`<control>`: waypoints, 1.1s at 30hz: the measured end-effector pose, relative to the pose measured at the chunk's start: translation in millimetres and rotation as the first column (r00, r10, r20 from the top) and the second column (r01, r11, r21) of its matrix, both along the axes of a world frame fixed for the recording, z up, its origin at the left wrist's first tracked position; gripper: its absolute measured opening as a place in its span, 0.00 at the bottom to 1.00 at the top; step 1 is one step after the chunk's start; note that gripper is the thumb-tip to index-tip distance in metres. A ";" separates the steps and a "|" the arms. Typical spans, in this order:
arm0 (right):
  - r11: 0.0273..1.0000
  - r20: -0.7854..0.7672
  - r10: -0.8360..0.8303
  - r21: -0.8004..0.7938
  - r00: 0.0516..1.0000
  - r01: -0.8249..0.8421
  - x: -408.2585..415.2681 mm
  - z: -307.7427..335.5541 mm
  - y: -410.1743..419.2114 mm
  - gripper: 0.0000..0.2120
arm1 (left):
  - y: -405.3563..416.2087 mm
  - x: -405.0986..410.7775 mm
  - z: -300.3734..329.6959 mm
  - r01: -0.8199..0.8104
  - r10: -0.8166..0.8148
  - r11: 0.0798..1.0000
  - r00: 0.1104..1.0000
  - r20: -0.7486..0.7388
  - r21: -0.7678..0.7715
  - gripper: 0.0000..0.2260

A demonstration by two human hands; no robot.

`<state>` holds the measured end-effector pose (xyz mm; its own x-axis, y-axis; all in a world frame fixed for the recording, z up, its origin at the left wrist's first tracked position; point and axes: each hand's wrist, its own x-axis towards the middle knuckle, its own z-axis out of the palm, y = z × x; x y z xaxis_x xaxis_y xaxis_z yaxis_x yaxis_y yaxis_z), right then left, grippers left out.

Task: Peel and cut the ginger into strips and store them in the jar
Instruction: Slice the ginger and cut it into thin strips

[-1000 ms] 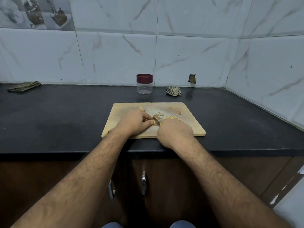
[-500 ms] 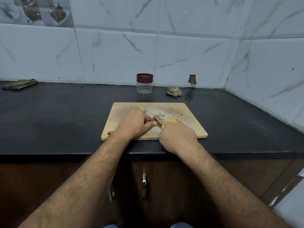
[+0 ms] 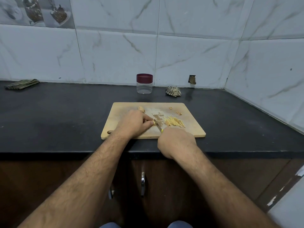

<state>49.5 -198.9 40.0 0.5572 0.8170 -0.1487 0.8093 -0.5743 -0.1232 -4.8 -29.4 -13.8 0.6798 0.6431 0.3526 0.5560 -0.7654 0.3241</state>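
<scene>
A folded cloth (image 3: 22, 84) lies far left on the dark counter (image 3: 65, 112). On the wooden cutting board (image 3: 115, 122), the left hand (image 3: 134, 125) pinches a small ginger piece (image 3: 154, 122) with curled fingers; the knife (image 3: 158, 125) blade rests just right of it, its handle clenched in the right hand (image 3: 176, 142). Cut ginger strips (image 3: 174, 123) lie right of the blade. The lidded jar (image 3: 144, 83) stands beyond the board, a crumpled cloth (image 3: 173, 93) to its right.

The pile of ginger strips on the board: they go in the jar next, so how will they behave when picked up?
The ginger strips look thin and loose, so they would probably scatter rather than lift as one bunch. Being so slender, they are likely very light and may bend or snap. Freshly cut, they might cling to the cutting board.
</scene>
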 end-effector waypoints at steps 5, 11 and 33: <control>1.000 0.015 -0.027 0.009 1.000 0.027 1.4 -5.4 -14.2 0.13 | -1.0 0.0 0.4 -0.002 0.002 1.000 1.000 -0.019 0.007 0.13; 0.994 0.029 -0.027 0.107 0.999 0.024 4.7 -0.5 -11.8 0.13 | 3.4 1.9 -2.2 0.008 -0.008 1.000 0.999 -0.044 0.005 0.13; 0.999 0.040 0.012 0.036 0.999 -0.013 -0.1 3.7 12.0 0.14 | 10.7 3.8 -6.2 0.042 -0.043 0.999 0.999 -0.027 -0.023 0.13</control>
